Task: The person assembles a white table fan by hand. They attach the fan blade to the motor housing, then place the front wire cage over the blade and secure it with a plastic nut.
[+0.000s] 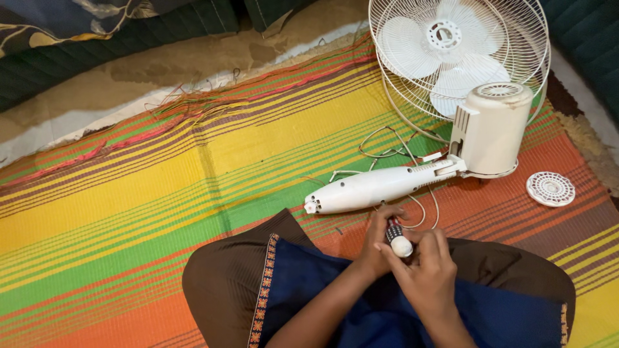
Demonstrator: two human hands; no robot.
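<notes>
White plastic marks the work: the fan neck (pixel 377 188) lies flat on the striped mat (pixel 129 193), its narrow end at nine o'clock and the motor housing (pixel 490 132) at three o'clock from it. You hold a screwdriver (pixel 396 240) with a white-capped, dark-banded handle just below the neck, at six o'clock from its middle; the tip is hidden behind your fingers. Your left hand (pixel 376 245) wraps the upper handle, fingers closed on it and knuckles touching or nearly touching the neck. Your right hand (pixel 429 270) cups the cap from four o'clock, fingers curled together against it. Both forearms rise from your lap, wrists bent forward. Judgement: keep the shaft square to the screw, press through the cap and turn slowly, or the tip may slip. Loose wires (pixel 387 151) lie at twelve o'clock from the neck; a round white grille cap (pixel 550 189) rests well apart at three o'clock.
</notes>
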